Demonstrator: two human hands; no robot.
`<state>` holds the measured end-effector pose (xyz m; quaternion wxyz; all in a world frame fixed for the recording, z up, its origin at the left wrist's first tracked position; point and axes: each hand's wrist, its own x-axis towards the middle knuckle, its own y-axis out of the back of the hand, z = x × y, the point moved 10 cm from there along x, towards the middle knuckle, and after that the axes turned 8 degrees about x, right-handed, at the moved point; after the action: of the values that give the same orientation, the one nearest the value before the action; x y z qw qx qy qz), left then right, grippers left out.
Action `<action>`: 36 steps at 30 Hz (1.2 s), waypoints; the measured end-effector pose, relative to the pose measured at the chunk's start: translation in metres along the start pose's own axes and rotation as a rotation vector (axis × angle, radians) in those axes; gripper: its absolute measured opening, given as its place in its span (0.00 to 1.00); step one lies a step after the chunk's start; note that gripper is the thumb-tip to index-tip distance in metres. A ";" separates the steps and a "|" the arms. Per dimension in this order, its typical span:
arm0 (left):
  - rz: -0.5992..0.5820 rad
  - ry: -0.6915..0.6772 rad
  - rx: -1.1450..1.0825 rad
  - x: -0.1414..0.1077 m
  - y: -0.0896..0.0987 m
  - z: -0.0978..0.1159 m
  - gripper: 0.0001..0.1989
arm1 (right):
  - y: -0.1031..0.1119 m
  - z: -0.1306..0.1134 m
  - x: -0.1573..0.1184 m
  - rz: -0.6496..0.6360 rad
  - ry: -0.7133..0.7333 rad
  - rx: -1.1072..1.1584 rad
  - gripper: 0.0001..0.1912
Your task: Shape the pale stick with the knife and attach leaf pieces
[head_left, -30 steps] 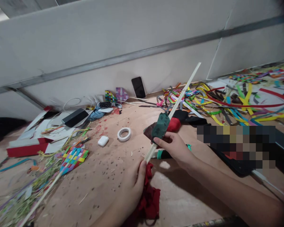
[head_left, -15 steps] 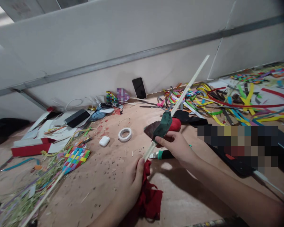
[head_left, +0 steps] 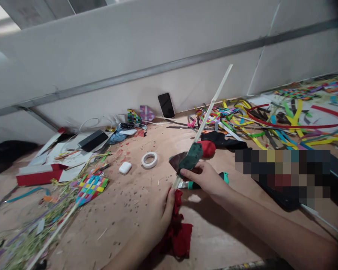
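Note:
My left hand (head_left: 159, 212) is closed around the lower part of a pale, thin bamboo strip (head_left: 212, 105), which slants up and to the right. Farther up it, my right hand (head_left: 204, 178) pinches a folded piece of sandpaper (head_left: 190, 155), dark green outside and brown inside, around the strip. Red cloth (head_left: 183, 236) hangs down beside and below my left hand. Partly hidden behind my right hand, a tool with a black and green handle (head_left: 225, 178) lies on the table. A red rounded thing (head_left: 207, 149) sits just beyond the sandpaper.
A tape roll (head_left: 149, 160) and a white earbud case (head_left: 125, 167) lie left of centre. A phone (head_left: 166, 105) leans against the wall. Colourful strips (head_left: 273, 120) pile up at the right; a woven piece on a stick (head_left: 92, 187) lies at the left.
The bamboo strip's upper end has swung left and stands a little steeper. My right hand and the sandpaper have shifted slightly down and left along it. My left hand keeps its grip.

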<state>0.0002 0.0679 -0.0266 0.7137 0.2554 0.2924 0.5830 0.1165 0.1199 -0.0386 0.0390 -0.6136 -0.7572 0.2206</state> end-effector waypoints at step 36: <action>0.012 -0.041 0.064 -0.006 0.003 0.018 0.19 | 0.017 -0.025 0.003 0.112 0.088 0.112 0.18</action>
<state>0.0098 0.0621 -0.0115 0.7076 0.2918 0.2947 0.5721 0.1397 0.1326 -0.0238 0.0942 -0.6609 -0.7057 0.2374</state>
